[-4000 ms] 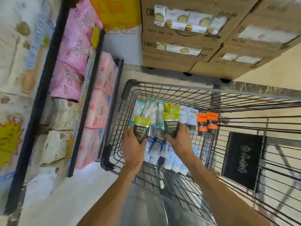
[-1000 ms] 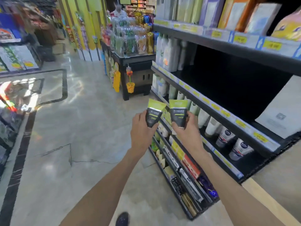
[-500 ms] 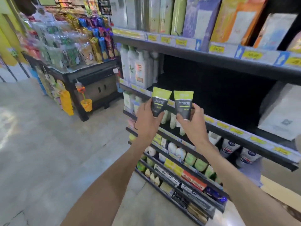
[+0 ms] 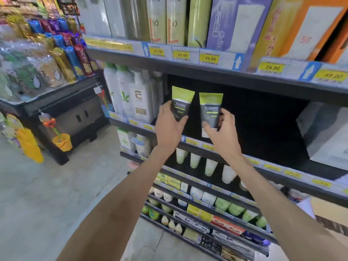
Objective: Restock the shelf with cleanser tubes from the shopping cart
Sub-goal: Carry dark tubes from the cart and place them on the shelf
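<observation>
Gripping one cleanser tube each, both hands reach toward the dark shelf (image 4: 263,117) at the frame's centre. The left hand (image 4: 167,129) wraps the left tube (image 4: 181,102); the right hand (image 4: 224,132) pinches the right tube (image 4: 210,110), both upright, green ends up. White bottles (image 4: 131,95) stand just left.

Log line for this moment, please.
phase: placing | left hand: holds left tube | right hand: holds right tube | both upright at dark shelf bay | neither released
</observation>
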`<state>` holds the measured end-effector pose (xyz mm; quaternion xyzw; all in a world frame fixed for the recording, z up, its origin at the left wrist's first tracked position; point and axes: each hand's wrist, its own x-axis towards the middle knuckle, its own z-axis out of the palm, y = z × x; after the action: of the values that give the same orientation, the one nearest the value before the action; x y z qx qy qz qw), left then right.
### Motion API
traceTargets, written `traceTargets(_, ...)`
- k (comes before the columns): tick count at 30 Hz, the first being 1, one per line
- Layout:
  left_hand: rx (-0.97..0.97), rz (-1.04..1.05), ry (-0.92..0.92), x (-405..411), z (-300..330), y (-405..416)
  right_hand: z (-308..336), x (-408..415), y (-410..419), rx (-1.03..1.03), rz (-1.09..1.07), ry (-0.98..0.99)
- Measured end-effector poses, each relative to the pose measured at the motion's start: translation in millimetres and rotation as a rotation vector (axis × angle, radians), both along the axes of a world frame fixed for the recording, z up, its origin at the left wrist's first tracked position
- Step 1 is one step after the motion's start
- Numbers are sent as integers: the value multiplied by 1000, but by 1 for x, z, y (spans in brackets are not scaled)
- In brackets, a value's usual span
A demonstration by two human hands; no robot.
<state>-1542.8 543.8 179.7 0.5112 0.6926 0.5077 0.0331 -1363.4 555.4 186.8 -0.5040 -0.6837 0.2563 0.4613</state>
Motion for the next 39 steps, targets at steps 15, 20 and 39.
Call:
traceTargets(15,-193,-180,2,-34,-17,134,-20,-44,57,-212,-205,-13)
traceTargets(20,-154,-215,-13,-32,-25,155,-20,-47,58,-243,-229,-1)
traceTargets(39,-174,-175,61,-46,-35,158,-20,-49,57,-311,-142,-128)
